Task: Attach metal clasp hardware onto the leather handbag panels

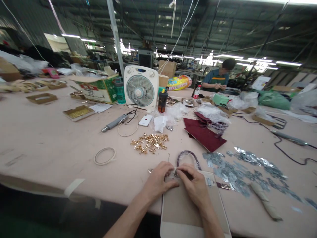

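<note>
A beige flat panel [183, 211] with a pale border lies in front of me, reaching past the table's front edge. A dark, patterned curved handle [187, 153] arches beyond its top edge. At the panel's upper left, my left hand [162, 180] has its fingers bent inward, with the thumb over the panel. My right hand [193, 183] pinches at the same spot, fingertips close to the left ones. Whatever small thing lies between the fingertips is hidden. Flat metal plates [210, 181] rest on the panel's upper right, and a dark strip with a gold-coloured fitting [223, 186] sticks out there.
Gold-coloured fittings [151, 142] are heaped ahead, with silver plates [235, 172] spread at right. A tape roll [104, 156], electric screwdriver [115, 123], phone [145, 120], fan [141, 87] and maroon pieces [205, 132] lie around. Another person [215, 79] works across the table.
</note>
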Demonstrator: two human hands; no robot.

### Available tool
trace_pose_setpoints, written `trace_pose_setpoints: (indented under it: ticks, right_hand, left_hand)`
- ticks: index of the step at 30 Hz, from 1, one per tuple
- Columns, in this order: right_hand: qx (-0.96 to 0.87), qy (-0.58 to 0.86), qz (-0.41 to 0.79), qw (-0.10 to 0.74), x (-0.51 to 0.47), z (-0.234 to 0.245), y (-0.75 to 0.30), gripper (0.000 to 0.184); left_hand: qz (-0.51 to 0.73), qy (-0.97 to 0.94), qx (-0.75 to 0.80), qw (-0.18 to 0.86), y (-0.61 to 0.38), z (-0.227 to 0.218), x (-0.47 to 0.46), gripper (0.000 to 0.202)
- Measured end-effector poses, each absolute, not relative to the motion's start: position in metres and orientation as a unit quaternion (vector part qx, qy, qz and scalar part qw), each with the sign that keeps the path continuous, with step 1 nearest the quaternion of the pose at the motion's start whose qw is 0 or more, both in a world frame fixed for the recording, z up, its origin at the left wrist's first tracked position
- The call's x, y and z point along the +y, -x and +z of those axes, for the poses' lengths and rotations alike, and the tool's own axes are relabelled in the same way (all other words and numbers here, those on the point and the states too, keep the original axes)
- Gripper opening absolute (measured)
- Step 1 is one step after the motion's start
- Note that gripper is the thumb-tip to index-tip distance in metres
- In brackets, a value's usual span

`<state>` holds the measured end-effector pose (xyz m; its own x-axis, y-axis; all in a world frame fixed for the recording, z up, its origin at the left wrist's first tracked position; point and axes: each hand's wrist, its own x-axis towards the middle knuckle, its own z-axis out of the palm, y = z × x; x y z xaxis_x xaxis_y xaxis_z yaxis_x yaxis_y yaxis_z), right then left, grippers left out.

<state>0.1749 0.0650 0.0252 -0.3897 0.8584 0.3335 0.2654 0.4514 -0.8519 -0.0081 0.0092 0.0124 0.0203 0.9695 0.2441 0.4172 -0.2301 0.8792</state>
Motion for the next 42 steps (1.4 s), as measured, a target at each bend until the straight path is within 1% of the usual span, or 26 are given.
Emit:
trace_pose_setpoints:
  ticks: [4,9,15,23,31,33,36,39,42]
  right_hand:
    - [-0.785,0.355,0.34,0.378,0.064,0.026,-0.173,0.013]
    - [-0.802,0.369,0.304,0.359,0.063,0.027,-0.168,0.014]
    - [-0.81,0.384,0.274,0.35,0.064,0.024,-0.165,0.014]
    - [-0.834,0.369,0.218,0.347,0.062,0.019,-0.164,0.011]
    - [-0.837,0.364,0.207,0.353,0.062,0.019,-0.162,0.01]
    - [-0.825,0.357,0.217,0.38,0.058,0.02,-0.164,0.014]
    - [-0.769,0.37,0.218,0.473,0.055,0.023,-0.178,0.021]
    - [-0.665,0.441,0.174,0.577,0.066,0.029,-0.212,0.022]
    - [-0.539,0.526,0.11,0.648,0.087,0.035,-0.268,0.033]
  left_hand:
    - [0.457,-0.636,0.534,0.317,0.007,0.014,0.009,0.041]
    - [0.464,-0.632,0.535,0.316,0.007,0.014,0.008,0.036]
    - [0.464,-0.625,0.54,0.319,0.008,0.015,0.006,0.036]
    - [0.472,-0.624,0.534,0.321,0.008,0.016,0.006,0.037]
    - [0.465,-0.638,0.534,0.302,0.007,0.017,0.006,0.039]
    - [0.461,-0.644,0.538,0.291,0.007,0.017,0.006,0.039]
    - [0.45,-0.649,0.548,0.275,0.006,0.015,0.006,0.045]
    - [0.424,-0.664,0.559,0.257,0.008,0.008,0.008,0.051]
    - [0.404,-0.69,0.557,0.224,0.011,0.0,0.012,0.05]
